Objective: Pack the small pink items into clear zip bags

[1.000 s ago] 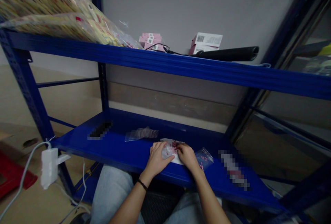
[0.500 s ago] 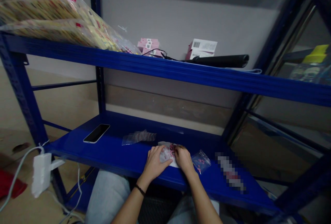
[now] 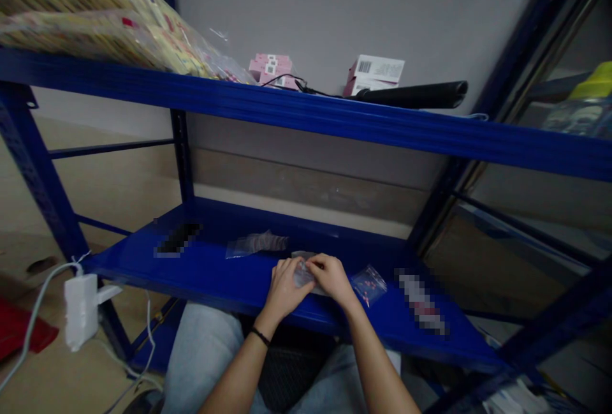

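Observation:
My left hand (image 3: 285, 288) lies flat on a whitish, see-through plastic sheet or bag (image 3: 302, 273) at the front of the lower shelf. Its fingers are stretched and its thumb stands apart. Over the same plastic is my right hand (image 3: 332, 277), fingertips pinched together near my left fingers. What the pinch holds is too small or hidden to make out. Just right of my right hand lies a clear zip bag (image 3: 369, 285) with small red pieces in it. A bundle of clear bags (image 3: 261, 243) sits behind and left of my hands.
A blurred-out dark phone (image 3: 179, 238) lies at the lower shelf's left, a pixelated item (image 3: 421, 302) at its right. The blue upper shelf beam (image 3: 296, 111) crosses above my hands. On that shelf are filled bags (image 3: 95, 31), small boxes (image 3: 375, 73) and a black tube (image 3: 415, 95).
My right hand has shifted slightly left and up over the plastic, into a pinch near my left hand. The dark red pieces seen there before are now mostly hidden. The view has tilted slightly.

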{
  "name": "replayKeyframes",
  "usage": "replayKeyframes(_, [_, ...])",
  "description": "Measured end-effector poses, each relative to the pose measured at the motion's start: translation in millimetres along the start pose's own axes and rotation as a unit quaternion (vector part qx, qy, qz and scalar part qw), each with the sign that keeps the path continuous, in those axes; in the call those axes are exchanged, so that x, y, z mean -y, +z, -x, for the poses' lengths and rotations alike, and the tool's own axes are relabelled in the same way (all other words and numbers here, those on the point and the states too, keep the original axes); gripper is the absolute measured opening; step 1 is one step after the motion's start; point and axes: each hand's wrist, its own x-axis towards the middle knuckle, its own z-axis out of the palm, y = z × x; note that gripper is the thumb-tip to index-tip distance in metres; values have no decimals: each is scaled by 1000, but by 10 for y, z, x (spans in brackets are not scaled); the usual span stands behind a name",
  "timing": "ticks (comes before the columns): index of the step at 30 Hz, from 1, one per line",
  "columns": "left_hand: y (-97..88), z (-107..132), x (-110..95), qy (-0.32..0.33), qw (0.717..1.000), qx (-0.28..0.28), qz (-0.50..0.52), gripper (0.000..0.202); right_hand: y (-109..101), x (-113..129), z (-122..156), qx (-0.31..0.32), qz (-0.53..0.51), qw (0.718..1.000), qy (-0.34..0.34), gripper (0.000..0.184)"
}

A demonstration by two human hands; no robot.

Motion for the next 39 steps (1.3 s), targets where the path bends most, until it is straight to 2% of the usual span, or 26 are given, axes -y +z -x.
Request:
replayKeyframes(2, [0, -1, 4, -2, 1000, 0, 3, 48, -47, -47, 4, -18, 24, 1000, 3, 34])
replayKeyframes(6, [-20, 0, 0, -7, 1000, 2, 15, 47, -220, -330, 8, -75, 98, 990, 74, 37])
replayKeyframes(9, [-35, -1, -6, -12, 1000, 4, 22, 46, -280, -549, 16, -54, 136, 986, 75, 31])
replayKeyframes(12, [-42, -6, -3, -14, 1000, -1, 27, 47, -255, -665, 4, -34, 174, 982, 63, 31])
replayKeyframes(21, [-20, -10, 62, -15, 998, -6, 67, 45, -178, -811, -217, 59, 233, 971, -4, 27])
replayKeyframes(29, [-21, -12, 59, -9, 996, -6, 83, 47, -227, -985, -294, 81, 264, 961, 5, 25])
replayKeyframes(39, [-40, -15, 29, -29, 997, 1, 76, 47, -183, -993, -292, 86, 249, 965, -5, 22])
